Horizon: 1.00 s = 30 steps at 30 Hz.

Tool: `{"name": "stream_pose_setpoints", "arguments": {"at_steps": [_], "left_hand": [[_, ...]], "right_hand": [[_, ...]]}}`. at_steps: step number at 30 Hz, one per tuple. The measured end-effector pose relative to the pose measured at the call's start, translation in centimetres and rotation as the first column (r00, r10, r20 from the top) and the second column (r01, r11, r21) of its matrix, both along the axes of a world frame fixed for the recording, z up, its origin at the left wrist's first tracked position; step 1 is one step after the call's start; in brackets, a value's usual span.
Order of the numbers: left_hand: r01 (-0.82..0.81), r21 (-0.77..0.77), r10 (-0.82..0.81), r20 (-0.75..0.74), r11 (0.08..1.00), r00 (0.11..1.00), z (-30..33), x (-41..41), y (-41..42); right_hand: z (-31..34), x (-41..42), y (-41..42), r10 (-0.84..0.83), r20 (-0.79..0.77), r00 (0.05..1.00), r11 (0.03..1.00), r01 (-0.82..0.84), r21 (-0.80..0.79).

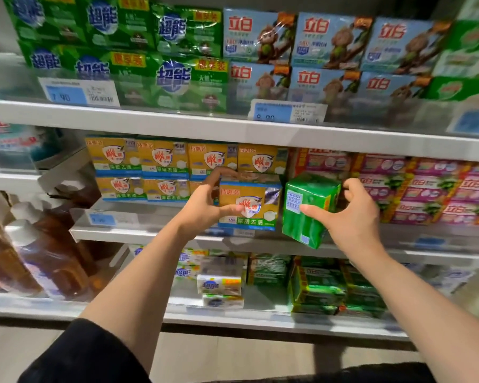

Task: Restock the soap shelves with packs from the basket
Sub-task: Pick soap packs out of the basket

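At the centre of the frame our left hand [205, 205] holds a yellow soap pack [249, 207], its grip closed round it with the thumb across the front and the fingers over the top left corner. The pack sits at the front of the middle shelf [138, 233], before the stacked yellow packs [150, 168]. Just to its right, our right hand [354, 214] grips a green soap pack [307, 208], tilted, thumb on its label side and fingers curled behind. Pink packs [426, 189] fill the shelf's right side.
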<state>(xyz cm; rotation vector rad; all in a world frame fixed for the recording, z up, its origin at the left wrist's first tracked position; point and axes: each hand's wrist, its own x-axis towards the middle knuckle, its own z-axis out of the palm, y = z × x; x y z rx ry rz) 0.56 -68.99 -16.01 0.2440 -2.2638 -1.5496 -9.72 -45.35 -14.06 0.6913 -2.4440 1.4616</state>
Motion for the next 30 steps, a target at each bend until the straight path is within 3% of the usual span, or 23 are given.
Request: {"name": "stream_pose_setpoints", "arguments": {"at_steps": [7, 11, 15, 16, 19, 21, 24, 26, 28, 30], "left_hand": [[-0.094, 0.102, 0.110, -0.163, 0.990, 0.980, -1.4, -2.3, 1.0], [-0.043, -0.067, 0.035, -0.118, 0.997, 0.992, -1.6, -3.4, 0.8], [-0.086, -0.269, 0.096, 0.023, 0.959, 0.995, -2.5, -4.3, 0.9], [-0.061, -0.279, 0.080, 0.058, 0.958, 0.995, -2.5, -4.5, 0.7], [0.065, -0.093, -0.053, 0.123, 0.994, 0.991, -2.0, -4.1, 0.4], [0.036, -0.131, -0.019, 0.127, 0.991, 0.992, -1.6, -3.7, 1.1], [-0.140, -0.032, 0.134, -0.135, 0.990, 0.982, -0.5, -3.3, 4.1], [-0.160, -0.066, 0.144, -0.200, 0.985, 0.969, 0.9, -3.0, 6.5], [-0.143, -0.297, 0.123, -0.085, 0.944, 0.989, 1.8, -2.9, 7.8], [-0.121, -0.317, 0.140, 0.038, 0.941, 0.989, 2.0, -2.7, 7.7]], "right_hand": [[-0.3, -0.4, 0.4, -0.014, 0.064, 0.998, 0.999, 0.016, -0.029], [-0.4, -0.8, 0.7, 0.020, 0.170, 0.985, 0.997, -0.007, -0.077], [-0.7, -1.2, 0.9, 0.084, 0.205, 0.975, 0.996, -0.082, -0.023], [-0.8, -1.2, 1.0, 0.116, 0.213, 0.970, 0.993, -0.116, -0.012], [-0.8, -1.3, 1.3, 0.172, 0.244, 0.955, 0.985, -0.166, -0.045], [-0.8, -1.2, 1.2, 0.187, 0.198, 0.962, 0.982, -0.177, -0.067], [-1.0, -0.4, 0.5, 0.194, 0.060, 0.979, 0.981, -0.194, -0.003], [-1.0, 0.3, -0.2, 0.218, -0.072, 0.973, 0.972, -0.209, 0.106], [-0.8, 1.0, -0.6, 0.236, -0.160, 0.958, 0.963, -0.208, 0.172], [-0.5, 1.3, -0.5, 0.244, -0.144, 0.959, 0.959, -0.216, 0.182]]}}
